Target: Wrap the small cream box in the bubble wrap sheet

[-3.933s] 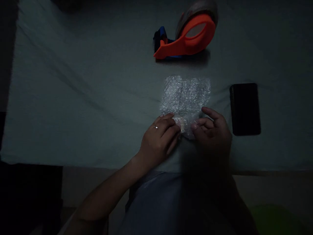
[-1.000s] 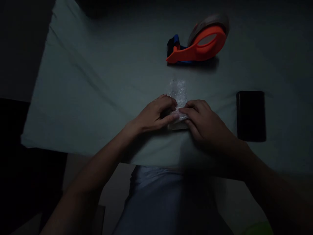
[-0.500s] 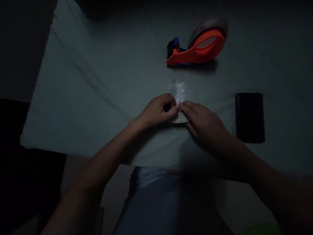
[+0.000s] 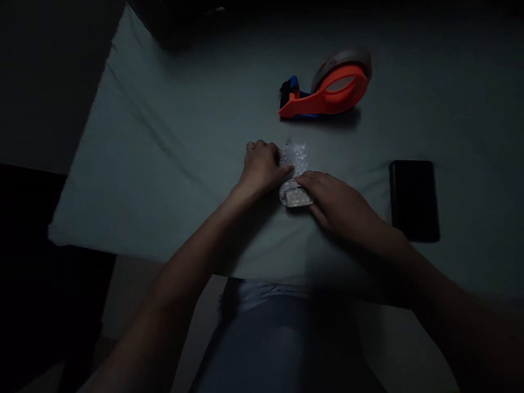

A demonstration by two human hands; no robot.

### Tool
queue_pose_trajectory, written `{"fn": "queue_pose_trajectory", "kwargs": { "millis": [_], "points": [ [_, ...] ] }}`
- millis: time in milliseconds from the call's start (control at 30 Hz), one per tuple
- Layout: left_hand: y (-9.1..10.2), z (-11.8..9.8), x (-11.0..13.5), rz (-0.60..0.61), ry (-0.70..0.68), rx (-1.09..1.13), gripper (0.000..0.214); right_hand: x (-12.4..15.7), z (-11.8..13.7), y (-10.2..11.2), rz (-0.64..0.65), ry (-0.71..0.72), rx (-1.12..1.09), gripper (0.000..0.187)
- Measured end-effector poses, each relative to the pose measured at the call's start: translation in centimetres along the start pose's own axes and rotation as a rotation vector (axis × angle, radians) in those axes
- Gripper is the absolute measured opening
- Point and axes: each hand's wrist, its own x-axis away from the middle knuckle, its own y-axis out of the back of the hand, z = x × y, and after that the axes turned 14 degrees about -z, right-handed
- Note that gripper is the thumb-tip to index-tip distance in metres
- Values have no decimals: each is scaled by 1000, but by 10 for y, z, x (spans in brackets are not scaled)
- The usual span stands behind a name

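Observation:
A strip of clear bubble wrap (image 4: 299, 157) lies on the cloth, its far end flat and its near end folded over a small, flat, pale packet (image 4: 298, 197). What is inside is too dim to tell. My right hand (image 4: 333, 202) grips the packet from the right, thumb beneath its near edge and fingers on top. At the strip's left side, my left hand (image 4: 264, 166) has its fingers curled by the edge and its thumb on the plastic. Beyond both hands stands an orange and blue tape dispenser (image 4: 346, 98) carrying a roll of tape.
A black rectangular object (image 4: 414, 201) lies to the right of my right forearm. Pale green cloth (image 4: 164, 191) covers the table, with its near edge in front of my lap. The room is dark.
My left hand has moved away from the fold, up along the strip's left side, uncovering more of the packet. My right hand keeps its hold. The view has shifted slightly.

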Motion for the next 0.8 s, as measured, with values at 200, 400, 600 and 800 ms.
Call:
{"fn": "queue_pose_trajectory", "kwargs": {
  "millis": [200, 400, 600, 800],
  "points": [
    [0, -13, 7, 310, 193, 643, 11, 13, -5, -11, -82, -55, -42, 50],
    [-10, 1, 15, 325, 381, 968, 16, 8, -17, -18, -145, -83, -146, 50],
    [-6, 7, 16, 466, 240, 1024, 57, -6, -28, -15, -212, -208, -267, 41],
    [5, 0, 25, 548, 244, 997, 61, -4, -34, -16, -449, -359, -357, 30]
  ]
}}
